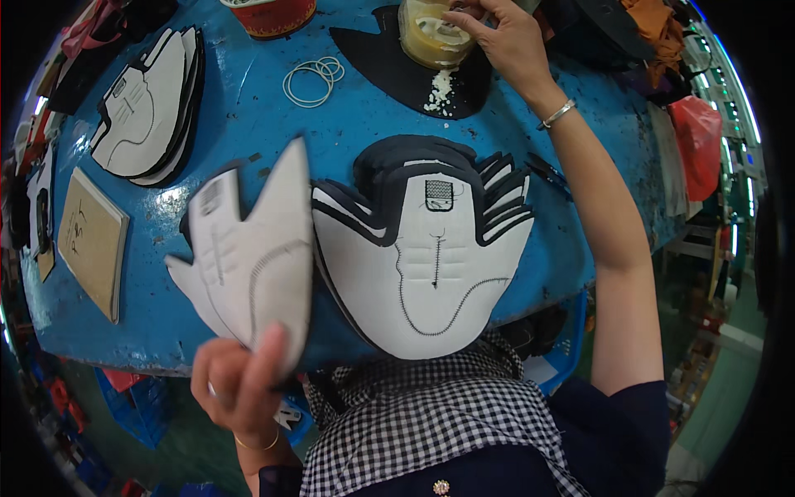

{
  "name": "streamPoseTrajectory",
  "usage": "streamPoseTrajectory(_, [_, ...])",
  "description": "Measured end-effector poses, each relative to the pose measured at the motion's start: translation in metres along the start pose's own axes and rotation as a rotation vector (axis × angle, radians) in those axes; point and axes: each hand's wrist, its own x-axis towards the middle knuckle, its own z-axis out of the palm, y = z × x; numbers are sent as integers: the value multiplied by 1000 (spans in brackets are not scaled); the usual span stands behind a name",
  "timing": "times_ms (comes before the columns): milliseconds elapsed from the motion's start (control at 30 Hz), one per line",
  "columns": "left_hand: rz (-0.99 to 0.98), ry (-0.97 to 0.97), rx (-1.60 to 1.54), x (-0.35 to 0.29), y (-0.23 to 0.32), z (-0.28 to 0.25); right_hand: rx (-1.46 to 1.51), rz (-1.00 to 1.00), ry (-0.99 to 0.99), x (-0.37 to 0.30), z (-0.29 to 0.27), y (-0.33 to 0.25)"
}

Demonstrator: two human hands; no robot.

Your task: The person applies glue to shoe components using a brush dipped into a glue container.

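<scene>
A white shoe upper piece point(248, 248) with stitched lines and dark edging is pinched at its lower end by my left hand point(236, 381), thumb on top. It is tilted up off the table and slightly blurred. Right beside it lies a fanned stack of similar white shoe uppers point(439, 282) with black linings. My right hand point(513, 45) reaches to the far side, over a clear round tub point(426, 45) of yellowish paste. Its fingers are pinched together at the tub's rim; what they hold is not clear.
Another stack of shoe uppers point(145, 108) lies far left on the blue table point(248, 141), near a brown notebook point(91, 240). Pale rubber bands point(313, 83) and a red bowl point(269, 16) are at the back. White crumbs point(439, 93) lie on a black piece point(373, 62) under the tub.
</scene>
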Motion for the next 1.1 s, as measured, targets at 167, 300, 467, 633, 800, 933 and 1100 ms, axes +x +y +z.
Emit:
streamPoseTrajectory(167, [-114,-254,-121,6,-3,16,-46,7,-110,-3,-2,-4])
streamPoseTrajectory(300, [154,-238,-553,9,35,34,53,22,-28,-11,-26,-8])
streamPoseTrajectory(467, [343,-305,-403,13,63,53,535,286,-11,-33,-40,-28])
streamPoseTrajectory(633, [384,-297,-319,11,64,52,484,206,-369,-110,-69,-84])
streamPoseTrajectory(800, [418,-308,-283,16,68,47,320,-270,-498,-155,-68,-120])
streamPoseTrajectory(933, [438,-317,-259,19,71,45,169,-308,-324,-156,-60,-116])
streamPoseTrajectory(1100, [425,-357,-268,22,75,40,101,-330,-212,-149,-60,-112])
